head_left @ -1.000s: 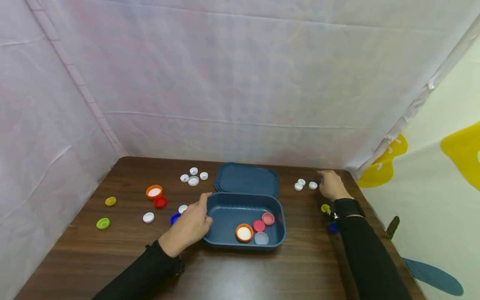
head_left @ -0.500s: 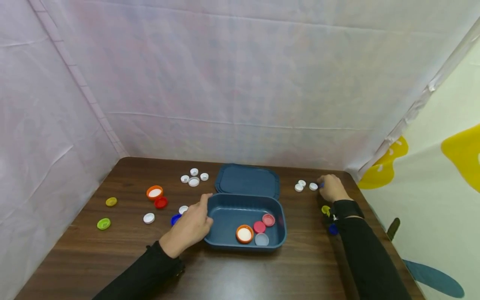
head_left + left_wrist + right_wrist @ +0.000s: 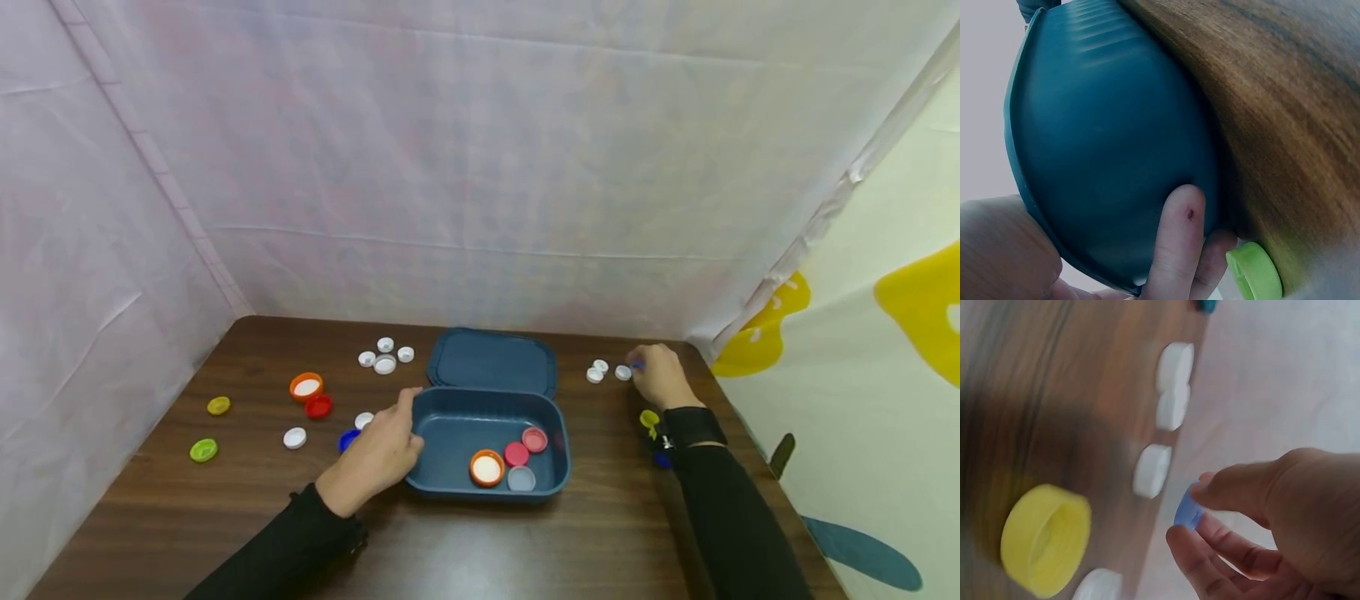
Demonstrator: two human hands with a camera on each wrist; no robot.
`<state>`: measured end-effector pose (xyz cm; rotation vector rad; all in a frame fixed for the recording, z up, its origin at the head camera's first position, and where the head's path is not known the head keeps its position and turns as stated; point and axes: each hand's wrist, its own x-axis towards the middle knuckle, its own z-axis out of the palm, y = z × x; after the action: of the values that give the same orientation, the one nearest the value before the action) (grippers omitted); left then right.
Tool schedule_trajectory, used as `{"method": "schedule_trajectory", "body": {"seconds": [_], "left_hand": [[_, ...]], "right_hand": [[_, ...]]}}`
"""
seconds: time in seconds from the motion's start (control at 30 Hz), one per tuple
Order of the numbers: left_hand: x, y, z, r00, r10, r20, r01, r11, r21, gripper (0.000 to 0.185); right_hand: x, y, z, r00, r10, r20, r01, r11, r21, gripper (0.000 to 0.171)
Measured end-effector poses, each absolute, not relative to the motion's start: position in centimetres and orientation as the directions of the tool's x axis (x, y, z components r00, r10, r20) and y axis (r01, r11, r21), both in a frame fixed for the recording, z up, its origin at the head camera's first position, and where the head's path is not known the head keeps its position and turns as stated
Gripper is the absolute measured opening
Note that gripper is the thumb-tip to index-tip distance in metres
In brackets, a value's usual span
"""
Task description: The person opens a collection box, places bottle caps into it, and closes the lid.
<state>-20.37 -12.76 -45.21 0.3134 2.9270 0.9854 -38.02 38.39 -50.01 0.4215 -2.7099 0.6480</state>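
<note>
A blue plastic box stands on the table with several bottle caps inside, among them an orange-rimmed cap and a pink cap. My left hand grips its left wall, with the thumb side over the rim and a finger against the outside in the left wrist view. At the far right my right hand pinches a small blue bottle cap between thumb and fingertips. White caps lie just left of it, and a yellow cap lies nearer me.
The box's lid lies flat behind it. Left on the table are white caps, a red cap, an orange cap, a green cap and a yellowish cap. A hanging sheet closes off the back.
My right hand has drawn slightly left, and the blue cap in its fingers now shows beside the white caps. My left hand and the box have stayed in place.
</note>
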Motion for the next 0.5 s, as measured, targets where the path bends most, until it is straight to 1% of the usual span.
{"method": "schedule_trajectory", "body": {"seconds": [0.07, 0.1, 0.23, 0.33, 0.5], "left_hand": [[-20.2, -12.8, -45.2, -0.979, 0.203, 0.029, 0.179, 0.777, 0.603, 0.072], [-20.2, -12.8, -45.2, -0.978, 0.204, 0.033, 0.182, 0.776, 0.604, 0.072], [-20.2, -12.7, -45.1, -0.977, 0.208, 0.047, 0.194, 0.774, 0.602, 0.072], [-20.2, -12.7, -45.1, -0.978, 0.204, 0.037, 0.184, 0.776, 0.604, 0.072], [-20.1, -12.8, -45.2, -0.976, 0.208, 0.060, 0.202, 0.780, 0.592, 0.072]], "right_hand": [[-35.8, 36.3, -47.7, -0.920, -0.189, 0.342, -0.329, 0.847, -0.417, 0.019], [-34.4, 34.7, -46.0, -0.937, -0.166, 0.309, -0.289, 0.864, -0.412, 0.021], [-31.8, 31.7, -43.9, -0.946, -0.165, 0.278, -0.278, 0.853, -0.441, 0.022], [-30.1, 29.7, -42.9, -0.940, -0.199, 0.277, -0.312, 0.828, -0.466, 0.023], [-27.4, 26.1, -41.9, -0.892, -0.322, 0.317, -0.441, 0.771, -0.459, 0.020]]}}
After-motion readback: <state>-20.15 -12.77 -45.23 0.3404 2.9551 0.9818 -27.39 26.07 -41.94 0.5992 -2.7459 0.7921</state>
